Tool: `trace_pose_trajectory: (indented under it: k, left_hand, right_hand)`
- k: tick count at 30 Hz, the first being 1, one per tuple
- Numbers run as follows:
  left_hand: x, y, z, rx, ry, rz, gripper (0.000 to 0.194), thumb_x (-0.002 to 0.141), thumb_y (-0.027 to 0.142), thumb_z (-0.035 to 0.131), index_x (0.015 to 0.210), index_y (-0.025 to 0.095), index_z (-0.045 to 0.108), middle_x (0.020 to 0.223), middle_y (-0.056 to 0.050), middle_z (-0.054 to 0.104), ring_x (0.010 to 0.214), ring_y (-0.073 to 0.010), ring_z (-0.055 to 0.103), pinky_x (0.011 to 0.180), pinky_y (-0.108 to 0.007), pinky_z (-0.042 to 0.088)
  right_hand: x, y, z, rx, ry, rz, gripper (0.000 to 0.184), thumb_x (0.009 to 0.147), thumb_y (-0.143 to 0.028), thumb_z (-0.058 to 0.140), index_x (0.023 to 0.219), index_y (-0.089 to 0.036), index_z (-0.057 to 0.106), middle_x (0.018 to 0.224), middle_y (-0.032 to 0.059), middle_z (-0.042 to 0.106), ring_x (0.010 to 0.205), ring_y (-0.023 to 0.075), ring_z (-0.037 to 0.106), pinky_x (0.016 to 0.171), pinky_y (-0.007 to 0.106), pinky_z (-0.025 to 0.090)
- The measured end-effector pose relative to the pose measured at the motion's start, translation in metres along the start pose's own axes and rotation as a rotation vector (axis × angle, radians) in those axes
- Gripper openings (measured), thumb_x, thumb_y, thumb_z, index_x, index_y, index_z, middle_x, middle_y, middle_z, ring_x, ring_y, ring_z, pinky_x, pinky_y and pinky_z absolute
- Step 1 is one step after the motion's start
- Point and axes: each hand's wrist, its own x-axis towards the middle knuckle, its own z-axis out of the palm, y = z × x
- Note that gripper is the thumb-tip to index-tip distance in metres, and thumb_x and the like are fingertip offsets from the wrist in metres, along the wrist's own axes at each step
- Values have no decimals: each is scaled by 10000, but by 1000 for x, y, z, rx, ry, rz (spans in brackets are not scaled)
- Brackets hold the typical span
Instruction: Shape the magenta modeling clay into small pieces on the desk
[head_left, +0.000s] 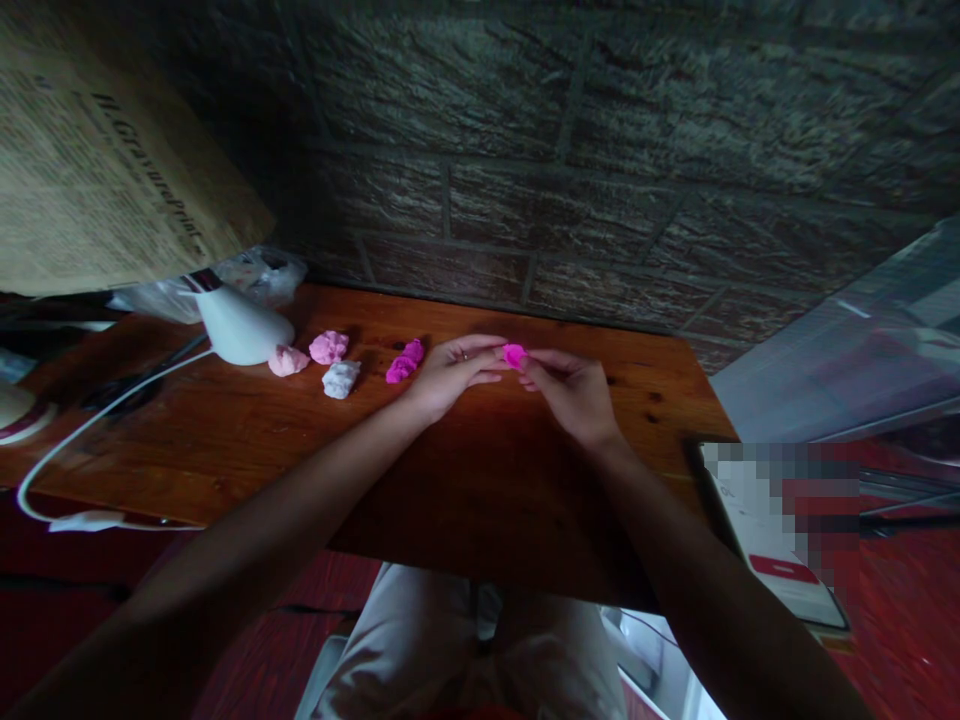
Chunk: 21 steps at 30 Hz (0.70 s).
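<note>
Between fingertips (535, 357), the pink piece (514, 356) looks roundish, long axis unclear.

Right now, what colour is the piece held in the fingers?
The piece is bright pink, seen best in the head view.

You have two hands in view, one left hand (450, 370) and one right hand (576, 392), with one ring (465, 356) on the left. You have one magenta piece (514, 356) at your fingertips. On your one table (652, 362) you count four lumps: one magenta lump (405, 361), one white lump (341, 378) and two pink lumps (329, 347). You also see one lamp (244, 328) with one shade (112, 175) and one white cord (112, 395).
</note>
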Motion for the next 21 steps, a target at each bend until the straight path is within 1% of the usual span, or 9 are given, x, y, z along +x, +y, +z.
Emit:
trace_pose_trajectory:
  k: [2,5,7,9,11,13,16,18,21]
  left_hand:
    - [-1,1,2,-1,8,0,428,703,365,899,1059,167,768,1085,-103,804,1001,-213,771,890,-328,609]
    - [-3,0,5,25,58,7,478,666,333,920,1077,153,755,1127,-122,794,1028,-228,760,899,-353,608]
    - [-3,-2,5,66,83,26,501,655,315,926,1088,138,747,1145,-136,788,1040,-238,752,913,-376,603]
    - [-3,-3,5,131,83,71,482,679,312,913,1090,126,742,1132,-142,789,1028,-240,751,927,-396,597]
    - [-2,-5,3,242,74,192,410,734,295,877,1081,124,742,1079,-130,798,990,-223,755,943,-393,588]
    - [-2,-7,2,416,73,394,308,798,234,821,1079,134,744,1035,-107,802,954,-195,754,940,-362,583]
    - [-5,-6,2,717,61,682,242,868,151,735,1109,167,745,1012,-79,792,905,-165,739,811,-288,589]
    - [-8,-5,2,865,48,807,242,897,134,708,1132,182,739,1015,-74,785,890,-164,729,753,-276,584]
    - [-10,-1,2,977,48,956,237,917,117,692,1142,182,728,1047,-84,788,951,-184,729,840,-329,586]
  right_hand:
    - [0,1,1,-18,28,-2,260,811,-437,754,941,-221,814,832,39,814,720,210,769,700,355,641]
    - [-1,3,3,-17,64,15,264,811,-443,755,941,-218,803,863,48,821,737,219,779,717,365,649]
    - [-2,4,5,-8,64,16,264,817,-440,750,948,-215,795,878,53,822,752,221,782,744,375,653]
    - [-2,6,6,0,49,4,260,825,-432,743,962,-216,786,895,55,822,774,218,782,786,388,650]
    - [-1,8,6,14,34,-5,259,823,-426,744,980,-222,777,933,54,821,802,214,780,827,399,642]
    - [1,11,6,38,20,2,265,797,-416,771,987,-232,772,980,51,818,835,210,775,844,400,635]
    - [4,13,5,153,4,64,296,738,-409,831,971,-240,762,951,31,807,814,193,761,808,378,630]
    - [6,12,3,287,-13,139,310,725,-424,849,960,-245,754,877,14,796,782,179,753,788,360,622]
    - [8,7,1,461,-48,234,305,731,-448,853,933,-241,757,847,22,793,796,177,748,799,346,603]
